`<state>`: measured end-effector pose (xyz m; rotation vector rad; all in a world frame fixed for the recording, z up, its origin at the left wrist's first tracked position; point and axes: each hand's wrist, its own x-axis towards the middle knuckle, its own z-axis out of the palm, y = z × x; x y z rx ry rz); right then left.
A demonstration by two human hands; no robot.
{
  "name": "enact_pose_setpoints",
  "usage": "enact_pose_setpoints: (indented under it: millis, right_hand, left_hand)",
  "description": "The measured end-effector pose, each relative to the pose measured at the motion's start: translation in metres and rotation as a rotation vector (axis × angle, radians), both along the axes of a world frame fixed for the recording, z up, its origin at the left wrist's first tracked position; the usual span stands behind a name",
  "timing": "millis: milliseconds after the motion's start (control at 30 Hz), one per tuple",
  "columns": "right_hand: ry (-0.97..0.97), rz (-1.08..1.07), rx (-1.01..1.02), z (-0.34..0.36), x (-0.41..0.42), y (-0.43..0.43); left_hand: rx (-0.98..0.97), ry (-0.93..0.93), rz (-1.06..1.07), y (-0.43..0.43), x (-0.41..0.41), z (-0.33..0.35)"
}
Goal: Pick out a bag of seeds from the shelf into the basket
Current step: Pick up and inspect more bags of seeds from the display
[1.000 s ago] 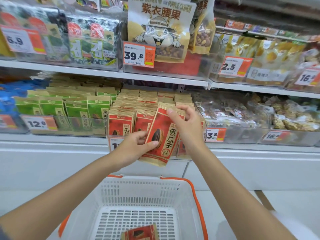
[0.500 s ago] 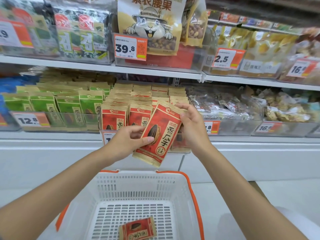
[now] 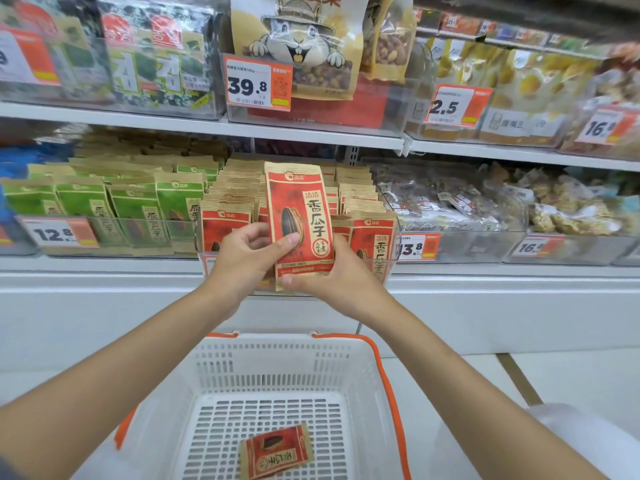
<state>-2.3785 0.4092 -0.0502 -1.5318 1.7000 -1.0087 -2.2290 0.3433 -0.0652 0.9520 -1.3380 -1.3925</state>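
Seed bag (image 3: 299, 223): a flat, rectangular kraft-paper packet with a red printed face and a dark striped seed on it. You held it upright above the basket's far rim, in front of the shelf stock.
Left hand (image 3: 242, 258): you grasped the bag's left edge, with your thumb on the front and your fingers curled behind.
Right hand (image 3: 341, 275): you gripped the lower right corner, with your thumb across the crimped bottom seam.
Basket (image 3: 377, 351): rectangular, of white slotted plastic with an orange rim, it sat directly below your forearms.
Second packet (image 3: 277, 453): the same red paper kind, it lay flat and skewed on the basket's grid floor.
Shelf tray (image 3: 390, 263): clear hard plastic beyond the basket's far rim, packed with upright red packets in rows.
Green packets (image 3: 138, 209): the same flat paper shape, they stood beyond the basket, to its left.
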Motion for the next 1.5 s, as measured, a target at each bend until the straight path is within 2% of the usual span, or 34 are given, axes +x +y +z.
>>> enact_pose_setpoints:
  millis: [100,267,467,567,700,800,1267,1367,1433,1500]
  right_hand:
    - [0.048,-0.017,0.034,-0.004,0.001,-0.002]
    - [-0.158,0.114,0.148,0.006,-0.016,-0.004]
    - [-0.235,0.177,0.139,0.019,-0.027,0.001]
    - [-0.291,0.225,0.114,0.025,-0.028,0.005]
    - [-0.246,0.27,0.081,0.028,-0.023,0.009]
    - [-0.242,0.273,0.08,0.026,-0.022,0.008]
    - [-0.203,0.308,0.108,0.023,-0.032,0.005]
    - [-0.116,0.323,0.113,0.023,-0.032,0.006]
    - [-0.059,0.275,0.05,0.025,-0.031,0.004]
    - [-0.085,0.164,-0.034,0.027,-0.032,0.001]
  left_hand:
    - [-0.053,-0.041,-0.016,0.001,0.001,-0.001]
    - [-0.072,-0.05,-0.019,-0.002,0.004,-0.002]
    - [-0.188,-0.21,0.045,-0.005,0.007,-0.003]
    - [-0.133,-0.197,0.055,-0.006,0.007,-0.002]
    - [-0.079,-0.07,-0.096,0.002,0.004,0.004]
    - [-0.064,-0.045,-0.21,0.007,0.004,0.008]
    - [0.061,-0.072,-0.355,0.003,0.011,0.007]
    - [0.063,-0.066,-0.371,0.001,0.01,0.004]
    - [0.07,-0.099,-0.393,-0.001,0.012,0.002]
    - [0.089,-0.131,-0.455,-0.001,0.012,0.0]
